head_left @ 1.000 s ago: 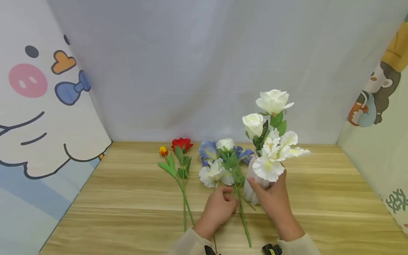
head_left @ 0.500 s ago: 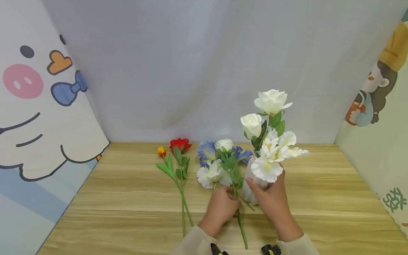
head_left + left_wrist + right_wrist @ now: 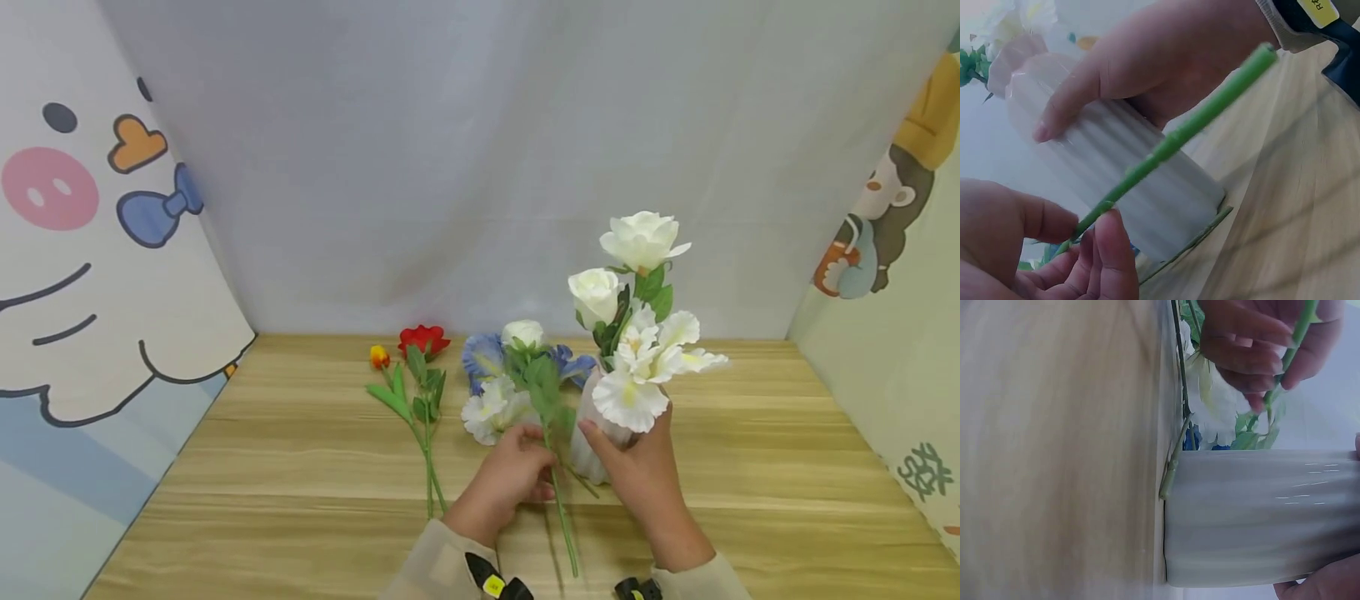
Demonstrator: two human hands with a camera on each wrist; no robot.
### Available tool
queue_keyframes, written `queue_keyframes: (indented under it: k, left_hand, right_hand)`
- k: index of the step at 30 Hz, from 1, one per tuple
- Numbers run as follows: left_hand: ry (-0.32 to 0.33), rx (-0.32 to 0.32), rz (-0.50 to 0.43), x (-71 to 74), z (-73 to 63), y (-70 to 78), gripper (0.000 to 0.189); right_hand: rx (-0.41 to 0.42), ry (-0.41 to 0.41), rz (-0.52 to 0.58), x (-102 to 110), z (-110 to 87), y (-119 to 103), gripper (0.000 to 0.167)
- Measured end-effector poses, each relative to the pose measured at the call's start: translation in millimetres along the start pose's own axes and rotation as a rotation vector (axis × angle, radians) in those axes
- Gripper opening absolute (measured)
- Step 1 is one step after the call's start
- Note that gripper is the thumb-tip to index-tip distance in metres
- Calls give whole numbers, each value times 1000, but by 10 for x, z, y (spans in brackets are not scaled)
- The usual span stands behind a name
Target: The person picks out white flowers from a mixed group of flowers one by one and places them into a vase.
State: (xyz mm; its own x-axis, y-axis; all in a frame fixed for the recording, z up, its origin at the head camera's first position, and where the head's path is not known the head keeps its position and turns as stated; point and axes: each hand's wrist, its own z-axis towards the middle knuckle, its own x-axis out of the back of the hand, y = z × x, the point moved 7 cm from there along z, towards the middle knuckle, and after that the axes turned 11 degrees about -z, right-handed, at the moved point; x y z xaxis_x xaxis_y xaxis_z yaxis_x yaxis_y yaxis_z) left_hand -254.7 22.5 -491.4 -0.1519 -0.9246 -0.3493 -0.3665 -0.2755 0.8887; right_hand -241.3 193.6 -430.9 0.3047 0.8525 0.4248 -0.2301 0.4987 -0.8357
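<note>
My left hand [image 3: 508,473] pinches the green stem [image 3: 1179,134] of a white rose [image 3: 523,333] between thumb and fingers. The cut end of that stem points toward me, raised off the tabletop. My right hand [image 3: 648,471] grips the white ribbed vase [image 3: 591,450] around its side, thumb in front. The vase stands upright on the wooden table and holds a white rosebud [image 3: 595,296], a wide-open white flower [image 3: 645,240] and a white iris [image 3: 633,396]. In the right wrist view, the left fingers on the stem are just beside the vase [image 3: 1254,519].
Blue irises [image 3: 482,358] and another white iris [image 3: 491,408] lie behind the left hand. A loose stem end [image 3: 1172,472] lies by the vase's base. Farther left rest a red flower [image 3: 423,339] and an orange tulip [image 3: 379,357], stems crossing. A grey backdrop [image 3: 375,208] stands behind the table.
My left hand has closed on the white rose's stem and lifted it slightly from the flowers lying there. The right hand still holds the vase in the same place.
</note>
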Motion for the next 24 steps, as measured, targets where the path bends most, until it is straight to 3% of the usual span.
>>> queue_keyframes:
  k: [4, 8, 15, 20, 24]
  left_hand:
    - [-1, -15, -4, 14, -20, 66, 35]
    - [-52, -50, -13, -6, -63, 163, 26]
    - [-123, -140, -48, -43, -168, 366, 26]
    - [-112, -191, -62, -37, -217, 466, 34]
    - [-81, -216, -52, -6, -251, 546, 26]
  right_hand:
    - [-5, 4, -2, 3, -8, -1, 101]
    - [-2, 11, -4, 6, -8, -9, 100]
    - [4, 2, -27, -1, -10, -13, 99]
    - [-12, -12, -42, 3, -22, -12, 101]
    - [-9, -13, -31, -6, -17, -4, 102]
